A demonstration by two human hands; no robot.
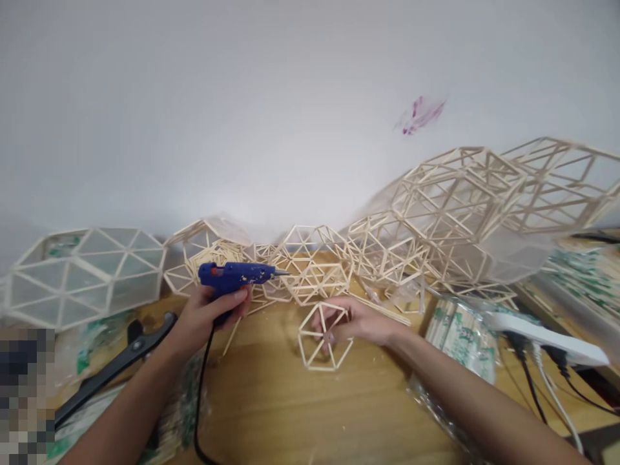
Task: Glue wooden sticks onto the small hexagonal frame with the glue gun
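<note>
Blue plastic stands out first: a glue gun (pixel 236 274) is gripped in the left hand (pixel 203 316), fingers curled round its handle, nozzle pointing right toward a cluster of stick frames. Its black cord (pixel 201 387) drops from the handle and runs down across the wooden table (pixel 271 400).

The right hand (pixel 356 321) pinches a small hexagon frame (pixel 322 337) made of thin pale sticks, with spokes meeting at its centre. The fingers close on the frame's upper right part while its lower edge rests on the table, so it stands tilted, just right of the glue gun's tip and below it.

Behind both hands a long run of joined stick lattice (pixel 436 213) stretches along the white wall (pixel 242 97), rising higher on the right. At far left sits a panelled dome piece (pixel 82 274) with translucent faces. A black tool (pixel 121 358) lies beside the left forearm. Right of the right forearm lie packets of sticks (pixel 460 336) in clear wrap and a white power strip (pixel 547 336) with plugs in it.
</note>
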